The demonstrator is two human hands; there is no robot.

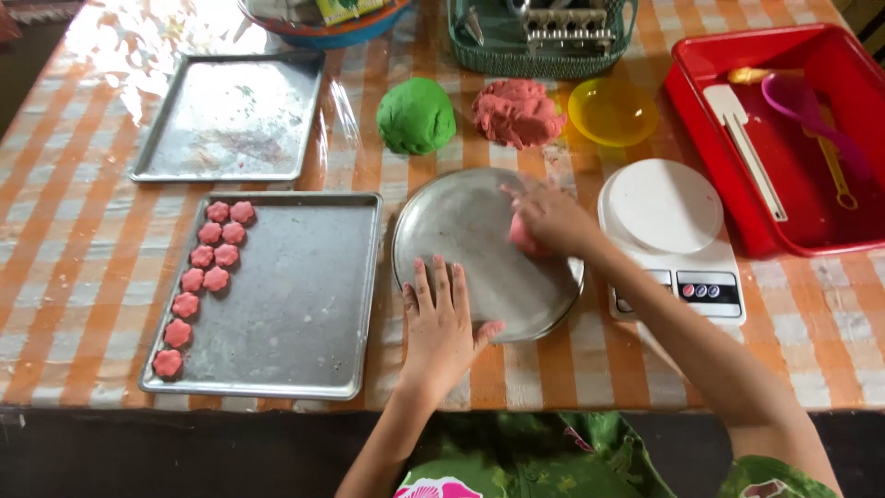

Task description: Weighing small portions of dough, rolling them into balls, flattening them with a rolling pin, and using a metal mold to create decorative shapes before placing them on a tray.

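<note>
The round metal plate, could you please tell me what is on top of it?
On the plate, the right hand presses pink dough, mostly covered; the left hand rests on its rim.

Home kitchen table: checked cloth (74, 267), baking trays (295, 295), dough (416, 115), scale (671, 235)

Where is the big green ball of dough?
The round green dough ball sits near the table's far edge, left of the pink dough lump, behind the round metal plate.
</note>
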